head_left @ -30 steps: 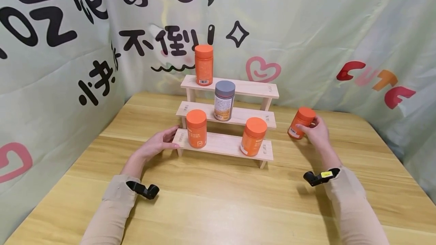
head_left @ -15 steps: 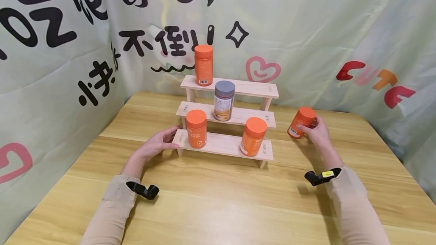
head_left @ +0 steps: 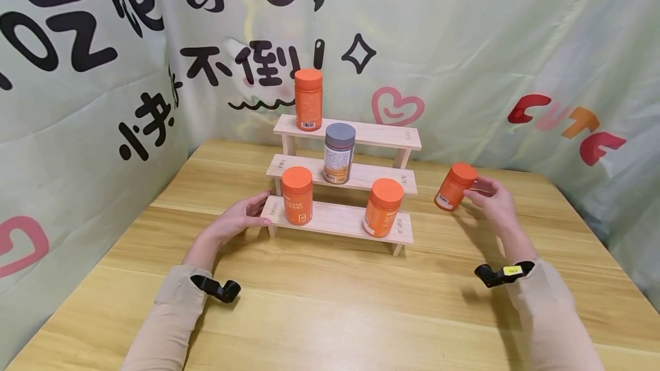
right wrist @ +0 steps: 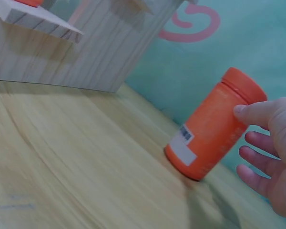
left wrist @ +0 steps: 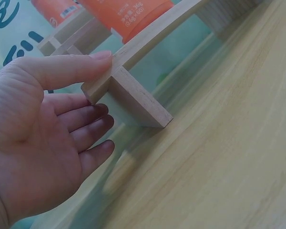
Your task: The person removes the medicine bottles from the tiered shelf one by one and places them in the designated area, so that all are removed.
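Note:
At the left end of a three-step wooden display stand [head_left: 337, 219], my left hand [head_left: 238, 219] pinches the lowest step's corner. In the left wrist view the thumb [left wrist: 78, 69] lies on top of the board and the index finger is below its edge; the other fingers hang loosely. To the right of the stand, an orange jar [head_left: 452, 188] with a screw lid stands upright on the table. My right hand [head_left: 495, 202] is beside it with relaxed, spread fingers. The right wrist view has the thumb tip [right wrist: 240, 110] right at the jar's upper side, the other fingers apart from it.
Two orange jars [head_left: 297, 196] [head_left: 382, 209] stand on the lowest step. A grey-lidded jar [head_left: 338, 153] is on the middle step, and another orange jar [head_left: 309, 100] on the top one. Behind the wooden table [head_left: 330, 308] hangs a printed cloth [head_left: 464, 44].
My right hand has loosened its hold on the orange jar and drawn back to the right. The jar stays where it was. My left hand has not moved.

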The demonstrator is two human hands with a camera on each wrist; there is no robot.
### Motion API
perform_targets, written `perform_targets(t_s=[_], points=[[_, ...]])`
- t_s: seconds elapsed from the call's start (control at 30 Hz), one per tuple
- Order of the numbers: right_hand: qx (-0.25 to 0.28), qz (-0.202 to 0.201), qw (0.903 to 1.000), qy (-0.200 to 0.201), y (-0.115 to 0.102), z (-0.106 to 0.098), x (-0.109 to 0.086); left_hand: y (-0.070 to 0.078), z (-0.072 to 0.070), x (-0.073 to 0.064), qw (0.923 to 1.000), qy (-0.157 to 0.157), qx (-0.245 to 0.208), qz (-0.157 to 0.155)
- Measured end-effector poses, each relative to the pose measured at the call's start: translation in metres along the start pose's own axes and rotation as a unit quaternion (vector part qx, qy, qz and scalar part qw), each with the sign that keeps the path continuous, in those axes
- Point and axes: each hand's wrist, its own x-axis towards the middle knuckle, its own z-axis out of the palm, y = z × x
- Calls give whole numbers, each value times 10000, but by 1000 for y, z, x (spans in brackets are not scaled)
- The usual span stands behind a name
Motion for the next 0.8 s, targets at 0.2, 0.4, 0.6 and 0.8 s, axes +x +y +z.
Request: perform_targets(t_s=[0.2,0.4,0.6,0.8], points=[[1243,-269,9919,62,-4,-14,1,0,-1,0,10000,-6,-19,26],[1743,-340,9841,-9,-13,-26,1,1,0,0,10000,-6,4,-24],[1519,-321,9879,20,-26,-36,7,-1,0,1,9999,38,75,-67],[998,-236,9947,-50,-61,-39,6,-1,-1,1,10000,29,55,-44]])
